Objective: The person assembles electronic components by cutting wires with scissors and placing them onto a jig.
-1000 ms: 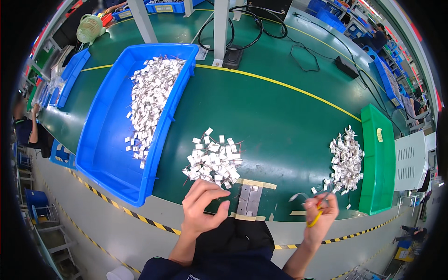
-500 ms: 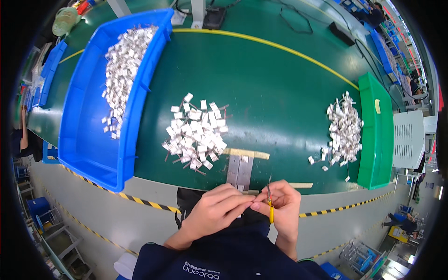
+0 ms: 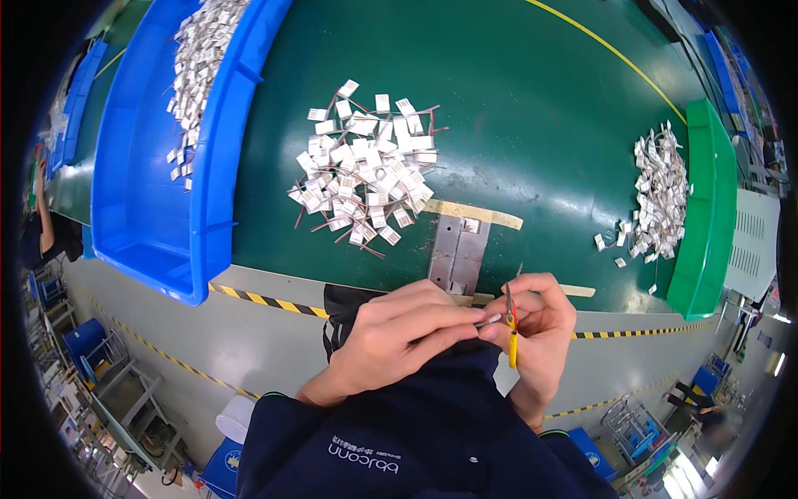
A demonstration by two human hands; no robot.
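Note:
My left hand [image 3: 403,337] is closed in a pinch above my lap, just off the table's front edge. At its fingertips is a small white connector [image 3: 492,319], mostly hidden by the fingers. My right hand [image 3: 542,328] holds small yellow-handled scissors [image 3: 513,345], their metal tips pointing up and away from me. Its thumb and fingertips meet the left hand's at the connector. On the table ahead lies a loose pile of white connectors [image 3: 366,170] with short dark reddish wires. A metal block [image 3: 458,256] with a groove is at the table edge, just beyond my hands.
A large blue bin [image 3: 145,166] at the left holds many more connectors. At the right, another connector pile [image 3: 662,195] lies against a green tray [image 3: 705,208]. Tan tape strips [image 3: 490,217] lie on the green table [image 3: 540,125]. Black-and-yellow tape [image 3: 270,301] marks the floor.
My view has shifted, so the table and bins sit higher in the picture. Both hands stay together, and the white connector between the fingertips shows more plainly now.

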